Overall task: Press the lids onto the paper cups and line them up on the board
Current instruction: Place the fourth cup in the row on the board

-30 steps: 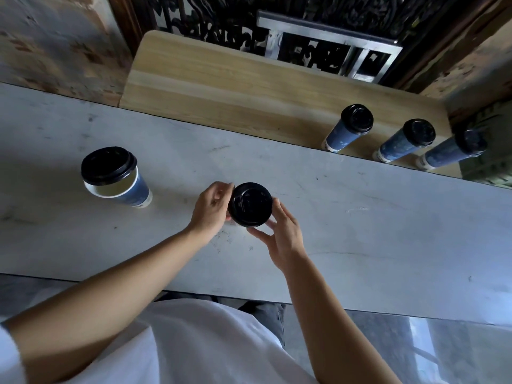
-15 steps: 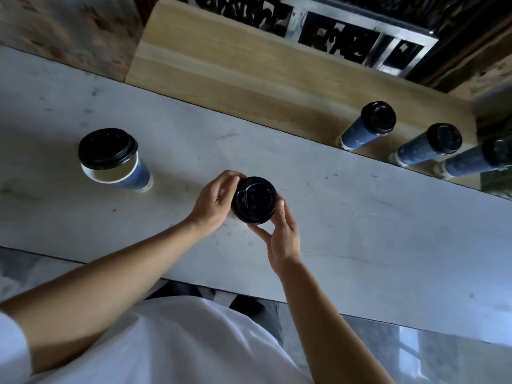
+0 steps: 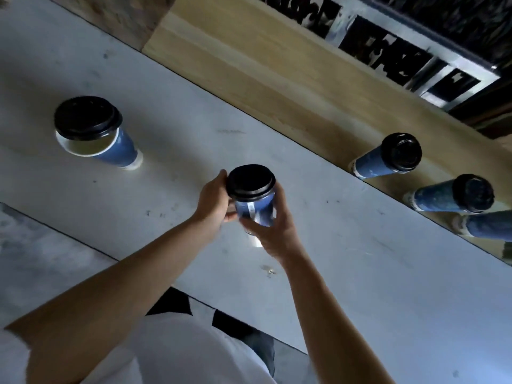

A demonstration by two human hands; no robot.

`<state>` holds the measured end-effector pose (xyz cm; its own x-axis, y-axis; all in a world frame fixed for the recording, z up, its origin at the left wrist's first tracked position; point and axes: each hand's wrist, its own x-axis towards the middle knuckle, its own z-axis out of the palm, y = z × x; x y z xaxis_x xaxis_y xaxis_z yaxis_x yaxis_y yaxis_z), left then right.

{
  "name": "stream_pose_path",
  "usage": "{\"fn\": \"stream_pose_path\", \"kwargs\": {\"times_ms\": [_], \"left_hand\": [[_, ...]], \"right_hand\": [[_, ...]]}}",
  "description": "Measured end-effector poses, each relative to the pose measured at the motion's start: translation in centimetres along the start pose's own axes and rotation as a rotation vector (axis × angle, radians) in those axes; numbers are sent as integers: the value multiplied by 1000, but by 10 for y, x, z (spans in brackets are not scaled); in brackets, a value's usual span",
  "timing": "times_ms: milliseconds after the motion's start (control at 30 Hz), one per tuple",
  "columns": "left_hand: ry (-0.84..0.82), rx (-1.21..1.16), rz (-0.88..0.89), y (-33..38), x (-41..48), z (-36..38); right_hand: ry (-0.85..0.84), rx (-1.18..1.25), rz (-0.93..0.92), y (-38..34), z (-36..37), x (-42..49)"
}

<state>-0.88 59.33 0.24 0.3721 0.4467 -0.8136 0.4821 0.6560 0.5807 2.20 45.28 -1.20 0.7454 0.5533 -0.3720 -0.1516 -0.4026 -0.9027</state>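
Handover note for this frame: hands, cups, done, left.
Left hand: at the rim and lid of the held cup.
Right hand: wrapped round that cup's body; the cup looks lifted off the grey table, lid on.
Wooden board: three lidded cups in a row at its right end, first, second, third cut by the frame edge.
Cup at left: on the table, its lid sitting crooked, not pressed down.
Done: three cups lined up, a fourth lidded.
Left: place the held cup in the row, press the crooked lid, line that cup up.
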Motion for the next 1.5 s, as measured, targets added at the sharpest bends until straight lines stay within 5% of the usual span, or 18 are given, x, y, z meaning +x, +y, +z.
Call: {"fn": "stream_pose_path", "kwargs": {"times_ms": [67,133,200,267,433,633,733,1500], "left_hand": [[-19,-58,-78,-5,4,11],[71,57,119,-14,11,12],[272,540,522,-29,23,2],[419,987,726,-49,38,-3],[462,1120,507,-84,70,20],[579,1108,543,-99,79,52],[654,1115,546,-101,83,56],[643,1049,544,-102,86,55]], "right_hand": [[-34,-60,76,-5,-23,16],[-69,-223,139,-18,-49,30],[-86,-419,152,-30,-77,45],[-82,-601,112,-51,-104,59],[-174,-1033,-74,-104,-146,100],[-214,-2141,-490,-166,-160,134],[-286,-2452,-586,-175,-149,147],[-315,-2414,-290,-187,-115,181]]}}
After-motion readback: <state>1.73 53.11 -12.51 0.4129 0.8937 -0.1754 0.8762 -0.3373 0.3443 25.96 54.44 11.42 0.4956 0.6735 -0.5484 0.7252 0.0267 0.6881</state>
